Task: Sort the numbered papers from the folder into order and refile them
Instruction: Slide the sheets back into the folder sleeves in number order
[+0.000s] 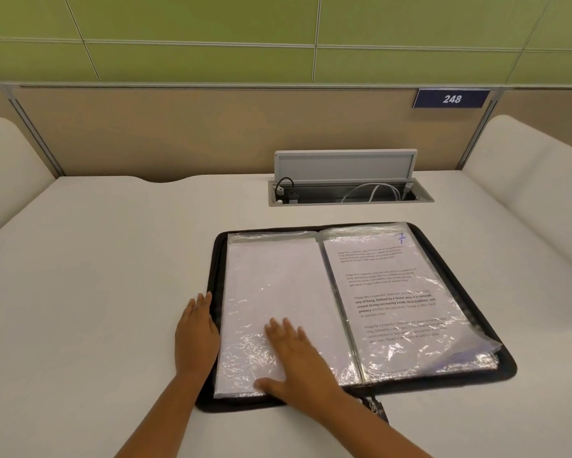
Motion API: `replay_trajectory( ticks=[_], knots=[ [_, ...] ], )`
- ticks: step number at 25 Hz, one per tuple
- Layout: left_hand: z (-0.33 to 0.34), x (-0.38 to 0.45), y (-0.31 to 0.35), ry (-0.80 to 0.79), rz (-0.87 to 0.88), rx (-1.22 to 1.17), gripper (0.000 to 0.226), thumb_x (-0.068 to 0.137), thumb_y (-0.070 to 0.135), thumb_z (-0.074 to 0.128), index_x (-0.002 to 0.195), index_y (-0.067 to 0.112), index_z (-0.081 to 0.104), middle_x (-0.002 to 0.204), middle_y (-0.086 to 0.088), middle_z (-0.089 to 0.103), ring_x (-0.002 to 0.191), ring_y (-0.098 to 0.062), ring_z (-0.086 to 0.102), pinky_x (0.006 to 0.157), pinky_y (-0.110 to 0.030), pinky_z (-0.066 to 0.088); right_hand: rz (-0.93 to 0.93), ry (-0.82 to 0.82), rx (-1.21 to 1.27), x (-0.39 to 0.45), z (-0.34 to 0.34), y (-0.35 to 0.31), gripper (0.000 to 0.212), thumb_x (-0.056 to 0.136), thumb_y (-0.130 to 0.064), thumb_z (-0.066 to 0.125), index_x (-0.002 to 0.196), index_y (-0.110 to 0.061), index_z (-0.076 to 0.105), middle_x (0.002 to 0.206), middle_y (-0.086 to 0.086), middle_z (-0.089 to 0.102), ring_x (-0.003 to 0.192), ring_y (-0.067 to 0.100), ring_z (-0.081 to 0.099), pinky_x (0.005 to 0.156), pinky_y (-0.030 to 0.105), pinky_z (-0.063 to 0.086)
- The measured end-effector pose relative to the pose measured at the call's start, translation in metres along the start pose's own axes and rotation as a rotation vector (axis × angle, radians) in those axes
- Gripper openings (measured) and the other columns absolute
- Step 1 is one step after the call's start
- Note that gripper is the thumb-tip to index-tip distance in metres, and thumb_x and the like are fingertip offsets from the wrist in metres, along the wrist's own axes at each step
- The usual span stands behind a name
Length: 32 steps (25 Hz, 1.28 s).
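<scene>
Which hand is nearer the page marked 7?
Right. The right hand lies flat on the facing left sleeve, beside the page marked 7; the left hand rests at the folder's far left edge.

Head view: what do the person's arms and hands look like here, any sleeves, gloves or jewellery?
Both forearms come in bare from the bottom edge, with no sleeve in view. The left hand and right hand wear no gloves. No rings, watch or bracelet show on the fingers or wrists, and no markings, straps or cables are attached to either arm.

Desk (pixel 112 259), cable box (pixel 350 192), sign 248 (pixel 451 99).
</scene>
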<state>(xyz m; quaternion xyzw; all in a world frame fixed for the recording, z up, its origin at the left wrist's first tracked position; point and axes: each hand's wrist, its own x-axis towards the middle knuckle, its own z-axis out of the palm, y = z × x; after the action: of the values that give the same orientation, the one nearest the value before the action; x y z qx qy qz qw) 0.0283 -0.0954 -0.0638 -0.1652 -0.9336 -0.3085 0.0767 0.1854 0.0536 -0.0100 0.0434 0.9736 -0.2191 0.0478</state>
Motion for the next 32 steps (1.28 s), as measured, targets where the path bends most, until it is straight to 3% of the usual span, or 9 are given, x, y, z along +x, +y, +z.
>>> replay_trajectory(
  ticks=[8, 10, 12, 14, 15, 17, 20, 27, 32],
  knots=[
    [0.001, -0.001, -0.001, 0.000, -0.011, -0.029, 0.043, 0.093, -0.001, 0.044, 0.136, 0.005, 0.046, 0.138, -0.015, 0.048, 0.134, -0.033, 0.036, 0.107, -0.045, 0.035, -0.015, -0.086, -0.160, 0.014, 0.006, -0.008, 0.099, 0.083, -0.067, 0.047, 0.151, -0.018, -0.005, 0.150, -0.006, -0.024, 0.139, 0.017, -0.025, 0.116, 0.036, -0.014],
    [0.001, -0.001, 0.000, -0.005, -0.019, -0.025, 0.043, 0.094, 0.000, 0.044, 0.137, 0.005, 0.045, 0.139, -0.014, 0.047, 0.134, -0.031, 0.035, 0.108, -0.044, 0.034, -0.007, -0.029, -0.180, 0.012, 0.010, -0.007, 0.085, 0.086, -0.072, 0.026, 0.149, -0.015, 0.024, 0.155, -0.001, 0.003, 0.144, 0.020, 0.001, 0.118, 0.038, 0.013],
    [0.002, -0.001, 0.000, -0.009, -0.031, -0.022, 0.043, 0.095, 0.002, 0.043, 0.138, 0.007, 0.044, 0.140, -0.013, 0.046, 0.135, -0.030, 0.034, 0.108, -0.044, 0.034, 0.062, -0.055, -0.197, 0.009, 0.017, -0.007, 0.079, 0.091, -0.066, 0.005, 0.128, -0.020, 0.058, 0.140, -0.002, 0.049, 0.129, 0.016, 0.047, 0.101, 0.033, 0.043],
    [0.001, -0.001, 0.000, -0.009, -0.053, -0.055, 0.044, 0.095, 0.002, 0.041, 0.138, 0.009, 0.044, 0.141, -0.012, 0.045, 0.136, -0.028, 0.033, 0.109, -0.042, 0.033, -0.009, 0.000, -0.145, 0.003, 0.025, -0.009, 0.055, 0.098, -0.048, 0.021, 0.120, -0.023, 0.065, 0.131, -0.006, 0.056, 0.117, 0.011, 0.058, 0.096, 0.027, 0.044],
    [0.000, -0.001, 0.000, -0.012, -0.068, -0.082, 0.044, 0.096, 0.002, 0.040, 0.139, 0.010, 0.044, 0.141, -0.011, 0.045, 0.136, -0.027, 0.032, 0.109, -0.041, 0.032, -0.055, 0.083, -0.078, 0.000, 0.023, -0.008, 0.041, 0.093, -0.031, 0.037, 0.123, -0.022, 0.063, 0.135, -0.010, 0.048, 0.120, 0.008, 0.054, 0.101, 0.023, 0.038],
    [-0.001, -0.001, -0.001, -0.020, -0.070, -0.111, 0.044, 0.096, 0.001, 0.038, 0.139, 0.010, 0.043, 0.142, -0.010, 0.044, 0.137, -0.026, 0.031, 0.110, -0.040, 0.030, 0.001, 0.256, 0.128, 0.000, 0.010, -0.011, 0.059, 0.085, 0.002, 0.043, 0.139, -0.022, 0.046, 0.140, -0.017, 0.030, 0.130, -0.002, 0.033, 0.108, 0.009, 0.019],
    [-0.002, -0.002, -0.001, -0.014, -0.065, -0.104, 0.044, 0.095, 0.002, 0.039, 0.139, 0.009, 0.043, 0.141, -0.013, 0.045, 0.136, -0.028, 0.032, 0.109, -0.040, 0.031, 0.266, 0.299, 0.540, -0.001, -0.012, 0.002, 0.039, 0.098, -0.006, 0.040, 0.135, -0.011, 0.049, 0.119, -0.005, 0.060, 0.105, 0.003, 0.055, 0.081, -0.003, 0.036],
    [-0.006, 0.000, 0.004, 0.018, -0.074, -0.089, 0.037, 0.094, 0.004, 0.046, 0.131, 0.005, 0.051, 0.135, -0.014, 0.051, 0.128, -0.030, 0.044, 0.106, -0.042, 0.036, 0.697, 0.669, 1.375, -0.040, -0.064, 0.060, 0.014, 0.091, -0.018, 0.057, 0.100, -0.008, 0.057, 0.093, 0.010, 0.065, 0.083, 0.028, 0.063, 0.070, 0.038, 0.053],
    [-0.008, -0.001, 0.005, 0.077, -0.036, -0.042, 0.028, 0.088, 0.000, 0.054, 0.116, -0.002, 0.059, 0.118, -0.018, 0.061, 0.106, -0.035, 0.057, 0.091, -0.046, 0.047, 0.701, 0.958, 1.494, -0.085, -0.074, 0.129, 0.026, 0.090, -0.004, 0.056, 0.114, -0.011, 0.056, 0.106, 0.004, 0.066, 0.087, 0.017, 0.066, 0.069, 0.031, 0.059]
  ],
)
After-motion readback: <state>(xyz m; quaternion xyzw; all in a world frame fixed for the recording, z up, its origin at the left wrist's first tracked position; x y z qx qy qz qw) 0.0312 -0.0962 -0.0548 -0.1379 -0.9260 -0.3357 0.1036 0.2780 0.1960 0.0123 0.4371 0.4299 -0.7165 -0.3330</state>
